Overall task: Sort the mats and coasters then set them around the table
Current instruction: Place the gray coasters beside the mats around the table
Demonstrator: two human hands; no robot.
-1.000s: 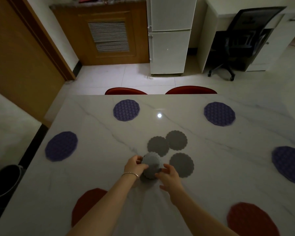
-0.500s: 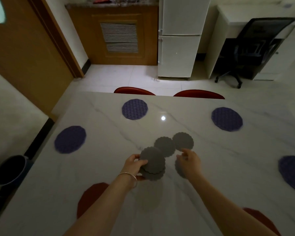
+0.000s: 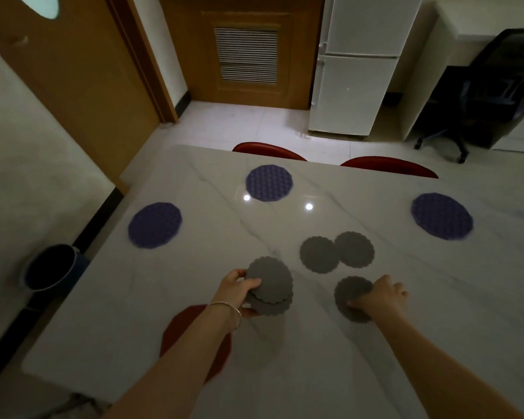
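Where the right hand (image 3: pixel 381 299) covers it, a grey coaster (image 3: pixel 352 294) hides.

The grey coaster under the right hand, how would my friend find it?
Start at the marble table; near its middle lie two overlapping grey coasters. Nearer the person, a single grey coaster lies flat, alone. Only it has the right hand on its edge.

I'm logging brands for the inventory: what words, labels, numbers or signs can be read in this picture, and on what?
None can be read. The fridge, the grey coasters, the purple mats and the marble table show no legible text; the mats carry only a woven pattern.
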